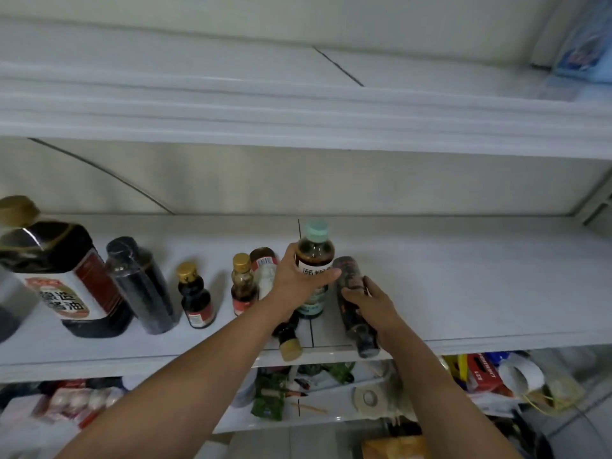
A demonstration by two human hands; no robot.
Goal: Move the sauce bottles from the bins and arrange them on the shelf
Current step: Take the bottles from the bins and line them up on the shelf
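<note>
My left hand [299, 283] grips a brown sauce bottle with a pale green cap [314, 256], upright on the white shelf [463, 293]. My right hand [371, 304] holds a dark bottle [351, 283] that stands just right of it. Under my left wrist a small dark bottle with a tan cap [288, 339] leans out over the shelf's front edge. To the left stand a white-labelled bottle [265, 270], two small gold-capped bottles [242, 286] [195, 299], a tall dark bottle [142, 286] and a big soy sauce jug [59, 276].
A higher white shelf [298, 120] overhangs the bottles. The right half of the bottle shelf is bare. Below, a lower shelf holds clutter: a tape roll [367, 397], green packets [270, 399], a red box [485, 372]. A blue pack [586, 51] lies top right.
</note>
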